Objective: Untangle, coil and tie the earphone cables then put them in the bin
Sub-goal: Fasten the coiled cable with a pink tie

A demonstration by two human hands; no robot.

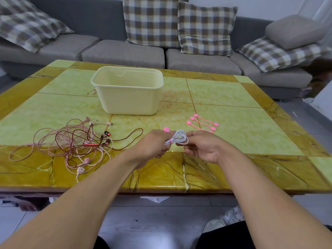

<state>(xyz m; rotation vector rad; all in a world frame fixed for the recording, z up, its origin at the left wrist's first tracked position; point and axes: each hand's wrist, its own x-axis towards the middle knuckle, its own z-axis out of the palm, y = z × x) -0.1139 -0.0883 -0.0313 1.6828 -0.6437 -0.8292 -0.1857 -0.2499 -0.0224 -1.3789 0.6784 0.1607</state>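
Note:
A coiled white earphone cable (180, 138) hangs between my hands above the table's near middle. A pink silicone tie (170, 140) wraps round the coil, and its round end (166, 129) sticks up by my left hand. My left hand (155, 143) grips the coil's left side and the tie. My right hand (203, 145) pinches the coil's right side. A tangle of pink and dark red earphone cables (75, 142) lies on the table to the left. The pale yellow bin (128, 95) stands upright behind my hands; nothing shows inside it.
Three spare pink ties (203, 123) lie on the table right of the bin. The green and ochre marble table (233, 108) ends close to my body. A grey sofa (124, 53) with checked cushions runs behind the table.

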